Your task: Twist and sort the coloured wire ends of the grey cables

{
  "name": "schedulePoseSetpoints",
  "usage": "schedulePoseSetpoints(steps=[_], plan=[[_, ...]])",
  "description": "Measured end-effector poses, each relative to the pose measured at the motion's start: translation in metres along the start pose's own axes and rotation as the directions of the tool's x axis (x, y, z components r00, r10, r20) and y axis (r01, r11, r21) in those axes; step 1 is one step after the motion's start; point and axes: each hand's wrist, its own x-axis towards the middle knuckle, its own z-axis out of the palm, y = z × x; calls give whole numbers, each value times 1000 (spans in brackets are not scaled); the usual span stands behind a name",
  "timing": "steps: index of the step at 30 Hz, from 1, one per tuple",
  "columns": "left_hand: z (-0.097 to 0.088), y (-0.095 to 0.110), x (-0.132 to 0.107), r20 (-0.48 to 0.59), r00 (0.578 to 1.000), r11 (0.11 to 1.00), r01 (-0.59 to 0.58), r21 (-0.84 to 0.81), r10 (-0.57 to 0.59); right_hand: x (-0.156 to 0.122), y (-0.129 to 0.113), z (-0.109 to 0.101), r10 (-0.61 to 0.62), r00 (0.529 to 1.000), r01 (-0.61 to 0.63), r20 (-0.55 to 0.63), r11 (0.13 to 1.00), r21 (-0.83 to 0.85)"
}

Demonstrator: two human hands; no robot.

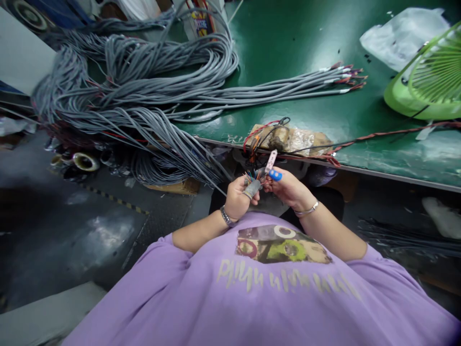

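Observation:
My left hand [237, 198] is closed on the end of a grey cable, where thin coloured wires [249, 178] fan out above the fingers. A grey wrap [253, 189] covers one of its digits. Close beside it, my right hand [288, 188] has its fingers pinched together at the wires. A blue cover [275, 175] sits on one right-hand finger, and a pale pink strip with dark marks [271, 161] stands up next to it. Exactly which wire the right fingertips pinch is too small to make out. Both hands are in front of my body, just off the table edge.
A big heap of grey cables [144, 72] covers the left of the green table [288, 29], their stripped ends pointing right. A taped block [295, 139] with wires lies at the front edge. A green fan [428, 81] and a plastic bag [403, 36] are at right.

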Motion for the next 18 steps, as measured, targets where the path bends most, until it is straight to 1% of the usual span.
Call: schedulePoseSetpoints(steps=[5,10,12,15,18], plan=[[0,2,-1,42,999,998,-14,54,12,-1,4,7,-72,995,65,-74,993,-97],[1,5,-2,73,997,998,19,65,-24,-2,7,11,-73,989,61,-129,994,-91],[2,4,-2,55,998,999,13,53,-16,-3,9,12,-74,986,64,-147,995,-77],[3,0,-1,-16,1000,1000,-21,3,21,-4,12,15,-77,984,73,-163,997,-33],[3,-3,0,-46,998,999,-35,-40,33,-5,13,11,-72,989,72,-132,997,-6]])
